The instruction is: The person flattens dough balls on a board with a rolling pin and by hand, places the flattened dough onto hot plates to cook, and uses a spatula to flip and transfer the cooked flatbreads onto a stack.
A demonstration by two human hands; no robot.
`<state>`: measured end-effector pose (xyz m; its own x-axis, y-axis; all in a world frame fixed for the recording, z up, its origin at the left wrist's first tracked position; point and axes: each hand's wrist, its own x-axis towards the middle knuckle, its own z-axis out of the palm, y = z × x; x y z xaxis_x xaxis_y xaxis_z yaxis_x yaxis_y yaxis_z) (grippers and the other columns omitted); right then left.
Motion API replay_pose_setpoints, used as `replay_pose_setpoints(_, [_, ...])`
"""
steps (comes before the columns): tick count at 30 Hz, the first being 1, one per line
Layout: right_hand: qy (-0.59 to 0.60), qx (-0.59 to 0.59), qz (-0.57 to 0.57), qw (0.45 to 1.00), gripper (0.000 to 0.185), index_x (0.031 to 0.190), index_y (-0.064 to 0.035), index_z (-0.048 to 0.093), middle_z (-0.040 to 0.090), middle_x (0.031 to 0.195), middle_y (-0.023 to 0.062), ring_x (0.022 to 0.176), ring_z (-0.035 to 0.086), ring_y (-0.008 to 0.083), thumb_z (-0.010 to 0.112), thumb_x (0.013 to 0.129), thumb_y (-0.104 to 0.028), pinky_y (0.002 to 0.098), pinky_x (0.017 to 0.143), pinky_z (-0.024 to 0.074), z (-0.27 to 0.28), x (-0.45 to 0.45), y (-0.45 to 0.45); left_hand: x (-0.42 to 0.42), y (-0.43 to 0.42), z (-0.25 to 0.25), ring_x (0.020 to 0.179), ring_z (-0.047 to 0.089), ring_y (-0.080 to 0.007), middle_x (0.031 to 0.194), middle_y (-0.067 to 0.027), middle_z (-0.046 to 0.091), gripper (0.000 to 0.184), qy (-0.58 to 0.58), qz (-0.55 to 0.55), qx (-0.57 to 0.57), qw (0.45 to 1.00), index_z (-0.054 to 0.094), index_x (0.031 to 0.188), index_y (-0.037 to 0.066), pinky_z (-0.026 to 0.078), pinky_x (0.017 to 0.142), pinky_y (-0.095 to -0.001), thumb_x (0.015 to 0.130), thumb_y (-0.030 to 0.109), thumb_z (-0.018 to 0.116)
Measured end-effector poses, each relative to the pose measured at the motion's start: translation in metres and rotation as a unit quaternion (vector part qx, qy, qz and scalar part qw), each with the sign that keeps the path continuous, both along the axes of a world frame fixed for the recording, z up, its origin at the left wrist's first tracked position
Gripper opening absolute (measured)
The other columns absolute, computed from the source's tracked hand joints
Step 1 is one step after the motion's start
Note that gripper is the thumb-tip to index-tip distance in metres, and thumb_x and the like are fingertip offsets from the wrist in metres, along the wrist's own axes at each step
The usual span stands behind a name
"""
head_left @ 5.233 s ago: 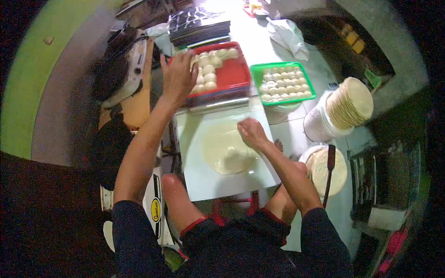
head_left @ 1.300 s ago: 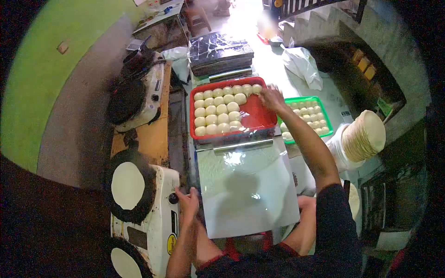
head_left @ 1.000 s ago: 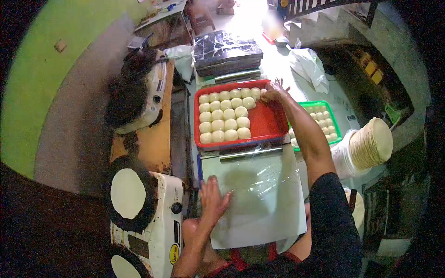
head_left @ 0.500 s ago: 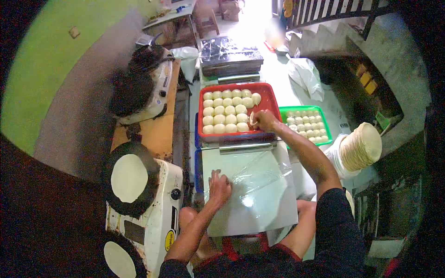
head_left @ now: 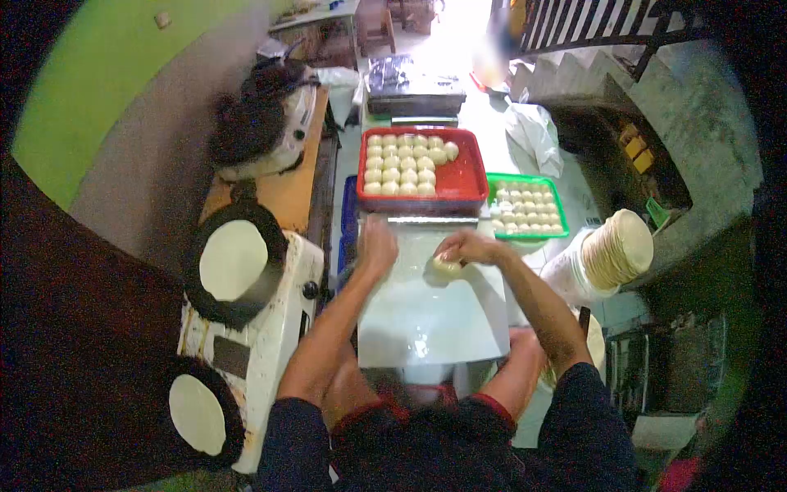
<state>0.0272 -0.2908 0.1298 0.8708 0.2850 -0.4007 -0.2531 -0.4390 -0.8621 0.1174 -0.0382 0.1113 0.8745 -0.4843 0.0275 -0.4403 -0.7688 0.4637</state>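
My right hand (head_left: 466, 246) is closed around a pale dough ball (head_left: 445, 266), low over the upper right of a white board (head_left: 426, 324). My left hand (head_left: 379, 246) is closed at the board's upper left edge; its fingers are blurred, and what they hold cannot be made out. A metal bar (head_left: 433, 220) lies across the board's far end. Just beyond it, a red tray (head_left: 469, 176) holds rows of dough balls (head_left: 399, 166). To the right stands a green tray (head_left: 525, 236) with smaller dough balls (head_left: 527, 207).
Flat dough rounds lie on two dark griddles, an upper round (head_left: 234, 261) and a lower round (head_left: 197, 415), on a white stove (head_left: 283, 328) at left. A stack of flatbreads (head_left: 619, 250) stands at right. A white plastic bag (head_left: 533, 135) lies farther back.
My right hand has come from the red tray back over the board with a dough ball. My left hand has moved up to the board's far left. Clear film no longer shows over the board's middle.
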Motion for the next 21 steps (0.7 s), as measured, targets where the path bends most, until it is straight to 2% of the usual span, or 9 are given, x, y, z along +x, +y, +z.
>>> replay_pose_setpoints(1, [0.025,-0.003,0.03,0.999,0.027,0.114,-0.0067,0.073,0.072,0.092,0.0009,0.082,0.064,0.0126,0.071,0.091,-0.02,0.0321,0.074,0.0554,-0.018,-0.015,0.016,0.006,0.0,-0.013,0.111,0.058,-0.0411,0.117,-0.0263,0.059,0.022,-0.1,0.014,-0.153,0.983,0.064,0.1,-0.006,0.048,0.097,-0.0489,0.083,0.01,0.064])
replay_pose_setpoints(3, [-0.12,-0.055,0.054,0.99,0.021,0.105,-0.0073,0.076,0.074,0.089,0.0098,0.08,0.068,0.0229,0.07,0.089,-0.02,0.0378,0.08,0.0546,-0.094,-0.03,0.037,0.005,-0.005,0.013,0.113,0.057,-0.0429,0.119,-0.0264,0.058,0.018,-0.146,0.0,-0.184,0.972,0.062,0.095,-0.005,0.047,0.098,-0.0499,0.082,0.007,0.067])
replay_pose_setpoints(4, [-0.188,-0.207,0.025,0.96,0.019,0.105,-0.0059,0.074,0.072,0.102,0.0202,0.091,0.067,0.0344,0.065,0.091,-0.015,0.0403,0.085,0.0534,-0.102,-0.04,0.051,0.007,-0.007,0.021,0.113,0.057,-0.0429,0.12,-0.0265,0.057,0.017,-0.131,-0.007,-0.182,0.974,0.062,0.094,-0.004,0.047,0.098,-0.0498,0.082,0.007,0.068])
replay_pose_setpoints(7, [-0.309,-0.245,-0.065,0.917,0.023,0.112,-0.006,0.069,0.064,0.118,0.0251,0.104,0.063,0.0396,0.064,0.091,-0.015,0.0418,0.089,0.0518,-0.125,-0.048,0.079,-0.016,-0.005,0.053,0.115,0.056,-0.0431,0.122,-0.0276,0.056,0.017,-0.108,-0.02,-0.204,0.973,0.062,0.091,-0.002,0.046,0.099,-0.0498,0.081,0.008,0.071])
replay_pose_setpoints(8, [-0.215,-0.2,-0.062,0.954,0.048,0.134,-0.0052,0.057,0.051,0.141,0.0258,0.128,0.052,0.0384,0.062,0.094,-0.032,0.0468,0.103,0.0447,-0.127,-0.048,0.09,-0.023,-0.005,0.06,0.116,0.056,-0.0432,0.124,-0.028,0.055,0.017,-0.104,-0.022,-0.215,0.971,0.061,0.09,-0.002,0.046,0.099,-0.0499,0.081,0.008,0.072])
replay_pose_setpoints(11, [-0.318,-0.434,-0.05,0.841,0.076,0.149,-0.0006,0.039,0.04,0.152,0.0246,0.144,0.035,0.0377,0.052,0.096,-0.053,0.0535,0.117,0.0273,-0.119,-0.073,0.137,-0.036,-0.006,0.051,0.116,0.056,-0.0436,0.128,-0.0292,0.053,0.017,-0.122,-0.037,-0.246,0.961,0.061,0.089,-0.001,0.047,0.099,-0.0492,0.08,0.008,0.073])
replay_pose_setpoints(12, [-0.248,-0.44,0.011,0.863,0.089,0.155,0.0028,0.025,0.026,0.16,0.0238,0.152,0.017,0.0354,0.04,0.097,-0.064,0.0575,0.122,0.0098,-0.099,-0.069,0.137,-0.037,-0.008,0.046,0.117,0.055,-0.0443,0.129,-0.0296,0.052,0.017,-0.117,-0.045,-0.25,0.96,0.06,0.088,-0.001,0.046,0.1,-0.0485,0.081,0.008,0.073])
replay_pose_setpoints(16, [-0.216,-0.344,0.025,0.914,0.088,0.154,0.0044,0.025,0.02,0.161,0.0274,0.153,0.014,0.0364,0.036,0.098,-0.064,0.0531,0.123,0.0102,-0.104,-0.043,0.128,-0.053,-0.007,0.055,0.121,0.054,-0.0469,0.132,-0.031,0.051,0.016,-0.107,-0.067,-0.258,0.958,0.06,0.086,0.0,0.045,0.102,-0.0487,0.082,0.008,0.073])
replay_pose_setpoints(21, [-0.253,-0.388,0.0,0.886,0.083,0.153,0.0066,0.026,0.021,0.161,0.0277,0.152,0.015,0.0386,0.04,0.1,-0.056,0.0516,0.123,0.0122,-0.128,-0.092,0.114,-0.083,0.006,0.046,0.122,0.054,-0.0474,0.136,-0.03,0.048,0.016,-0.071,-0.082,-0.249,0.962,0.059,0.088,0.0,0.045,0.102,-0.0486,0.084,0.009,0.072])
